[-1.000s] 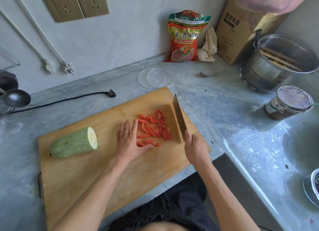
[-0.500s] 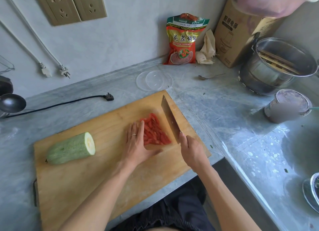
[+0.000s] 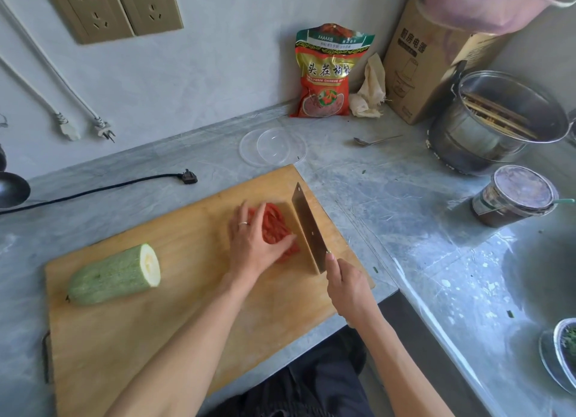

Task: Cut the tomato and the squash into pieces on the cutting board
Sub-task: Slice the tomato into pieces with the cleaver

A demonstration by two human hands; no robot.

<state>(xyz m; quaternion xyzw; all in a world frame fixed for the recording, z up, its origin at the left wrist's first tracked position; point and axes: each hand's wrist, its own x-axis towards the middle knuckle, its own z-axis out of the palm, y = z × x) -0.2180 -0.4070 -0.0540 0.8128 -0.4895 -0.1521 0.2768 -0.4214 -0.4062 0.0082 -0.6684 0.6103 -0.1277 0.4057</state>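
Red tomato strips (image 3: 274,226) are gathered into a pile at the far right of the cutting board (image 3: 174,317), pressed by the straight fingers of the left hand (image 3: 254,245). A cleaver (image 3: 308,229) is gripped in the right hand (image 3: 347,287), its blade set just right of the pile. The cut squash (image 3: 113,274) lies at the board's left, on the counter (image 3: 389,204).
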